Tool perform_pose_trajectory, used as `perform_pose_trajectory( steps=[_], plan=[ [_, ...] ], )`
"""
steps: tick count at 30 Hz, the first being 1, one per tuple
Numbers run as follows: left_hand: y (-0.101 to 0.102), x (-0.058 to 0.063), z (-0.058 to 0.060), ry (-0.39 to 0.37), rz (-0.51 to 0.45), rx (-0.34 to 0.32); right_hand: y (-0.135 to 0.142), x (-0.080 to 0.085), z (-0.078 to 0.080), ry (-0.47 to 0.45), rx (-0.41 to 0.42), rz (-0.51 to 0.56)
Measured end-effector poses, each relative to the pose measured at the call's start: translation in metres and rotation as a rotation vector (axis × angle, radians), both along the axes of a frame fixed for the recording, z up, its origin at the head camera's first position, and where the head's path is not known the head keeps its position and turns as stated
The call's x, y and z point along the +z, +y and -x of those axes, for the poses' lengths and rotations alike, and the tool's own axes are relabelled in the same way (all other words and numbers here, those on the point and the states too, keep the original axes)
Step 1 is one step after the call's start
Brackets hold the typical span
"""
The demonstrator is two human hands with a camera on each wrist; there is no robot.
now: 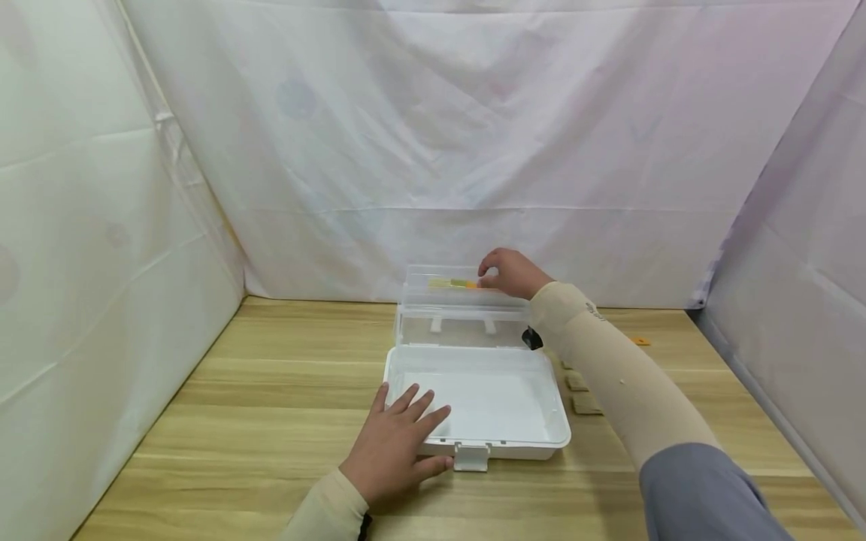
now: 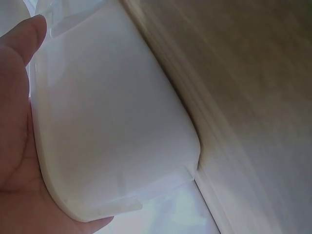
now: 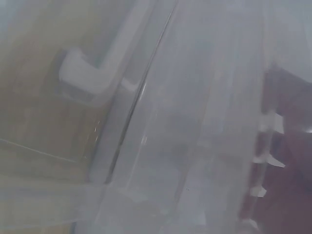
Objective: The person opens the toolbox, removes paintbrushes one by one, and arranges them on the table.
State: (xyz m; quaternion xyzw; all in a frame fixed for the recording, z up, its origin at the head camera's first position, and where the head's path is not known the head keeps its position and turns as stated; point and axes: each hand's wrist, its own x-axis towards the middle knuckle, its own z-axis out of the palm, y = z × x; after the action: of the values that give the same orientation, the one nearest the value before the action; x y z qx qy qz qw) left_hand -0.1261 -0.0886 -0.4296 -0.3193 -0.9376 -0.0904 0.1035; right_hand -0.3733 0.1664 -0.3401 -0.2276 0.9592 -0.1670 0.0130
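Note:
My left hand (image 1: 395, 456) rests on the front left corner of a white plastic box (image 1: 501, 398), fingers spread straight over its rim and thumb along the front beside the clear latch (image 1: 471, 457). In the left wrist view, the palm lies against the rim of the box (image 2: 112, 117). Its clear lid (image 1: 419, 330) stands raised at the back. At the lid's upper right, my right hand (image 1: 512, 273) pinches the orange end of a paintbrush (image 1: 452, 283) with pale bristles, which lies level across the lid. The right wrist view shows mostly the clear lid (image 3: 170, 131), blurred.
Right of the box, several pale brown flat ends (image 1: 587, 404) show partly under my right sleeve. Beyond the forearm lies an orange piece (image 1: 640, 341) with a hole. White cloth (image 1: 440, 150) hangs behind the wooden table (image 1: 271, 406) and on both sides.

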Motion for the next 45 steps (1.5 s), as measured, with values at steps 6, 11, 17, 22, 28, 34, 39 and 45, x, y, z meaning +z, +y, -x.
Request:
perform_pose_trajectory(
  steps=[6, 11, 17, 22, 28, 34, 39, 45],
  plan=[
    [0.000, 0.001, 0.001, 0.005, 0.010, -0.003, -0.005, -0.001, 0.001, -0.001, 0.007, -0.008],
    [-0.002, 0.000, 0.000, 0.011, 0.017, 0.003, -0.011, -0.002, 0.006, -0.043, 0.020, -0.018],
    [-0.003, -0.001, 0.000, 0.017, 0.001, 0.005, -0.015, -0.002, 0.013, -0.097, 0.023, -0.038],
    [-0.004, 0.000, 0.000, 0.015, 0.005, 0.010, -0.019, -0.004, 0.016, -0.109, 0.017, -0.020],
    [-0.003, 0.000, 0.000, 0.011, 0.003, 0.009, -0.019, -0.003, 0.011, -0.109, 0.019, 0.003],
    [-0.002, 0.001, -0.001, -0.005, 0.021, 0.006, -0.015, 0.003, 0.004, -0.087, 0.010, 0.059],
    [-0.001, 0.002, -0.002, -0.005, 0.017, 0.005, -0.009, 0.014, -0.006, -0.042, -0.004, 0.117],
    [0.000, 0.002, -0.001, -0.002, 0.013, 0.008, 0.003, 0.026, -0.022, -0.008, -0.001, 0.145]
  ],
)
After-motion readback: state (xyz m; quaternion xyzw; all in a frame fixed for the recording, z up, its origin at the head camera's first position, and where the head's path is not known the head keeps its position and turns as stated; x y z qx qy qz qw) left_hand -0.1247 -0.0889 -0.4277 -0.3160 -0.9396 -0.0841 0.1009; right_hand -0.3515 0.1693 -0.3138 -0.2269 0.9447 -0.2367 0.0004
